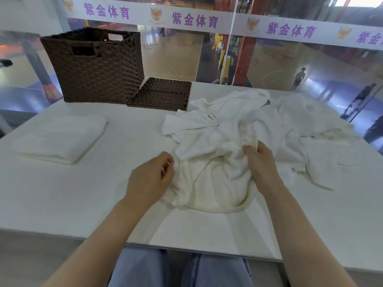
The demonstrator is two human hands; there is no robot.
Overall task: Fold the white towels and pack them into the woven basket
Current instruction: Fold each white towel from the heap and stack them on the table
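Note:
A crumpled white towel (213, 179) lies in front of me on the white table (103, 204). My left hand (151, 179) pinches its left edge with curled fingers. My right hand (261, 164) grips a bunched fold on its right side. More loose white towels (228, 117) are heaped behind it, spreading to the right (306, 117). A folded white towel (60, 137) rests flat at the left. The dark brown woven basket (93, 65) stands at the far left of the table, and I cannot see inside it.
The basket's flat woven lid (161, 94) lies beside it on the table. A glass wall runs along the table's far edge, with a sports hall behind it. The table's near edge is just above my knees.

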